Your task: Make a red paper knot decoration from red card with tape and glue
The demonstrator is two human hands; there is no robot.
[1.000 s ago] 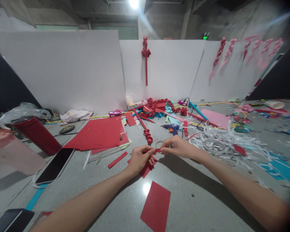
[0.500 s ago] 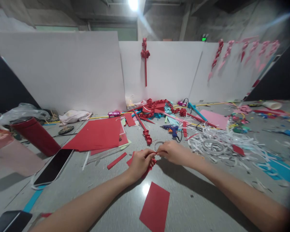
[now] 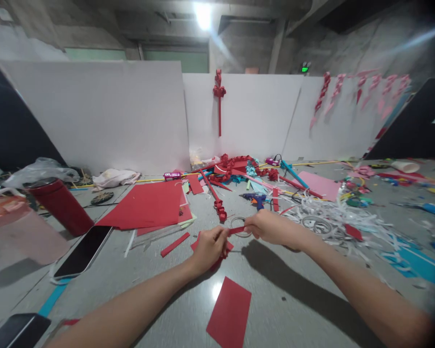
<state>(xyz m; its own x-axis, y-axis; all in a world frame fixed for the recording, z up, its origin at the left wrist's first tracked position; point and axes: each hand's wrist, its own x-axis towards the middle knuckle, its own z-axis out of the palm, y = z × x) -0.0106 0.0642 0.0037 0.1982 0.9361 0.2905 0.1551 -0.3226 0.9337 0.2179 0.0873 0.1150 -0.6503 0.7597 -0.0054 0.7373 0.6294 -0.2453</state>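
My left hand (image 3: 209, 246) and my right hand (image 3: 268, 226) meet over the grey table, both pinched on a narrow red paper strip (image 3: 236, 230) stretched between them. The left hand also keeps folded red paper under its fingers. A small tape ring (image 3: 238, 223) lies just behind the strip. A loose red paper piece (image 3: 230, 312) lies nearer to me, below the hands. A short red strip (image 3: 175, 244) rests to the left of my left hand.
Red paper sheets (image 3: 148, 205) lie at middle left, a phone (image 3: 84, 251) and a red tumbler (image 3: 61, 205) further left. White paper shreds and a tape roll (image 3: 314, 224) are at right, a glue gun (image 3: 253, 197) and red paper chains (image 3: 235, 164) behind. White boards stand at the back.
My hands have drawn slightly apart, showing more of the red strip between them. The view has tilted down a little.
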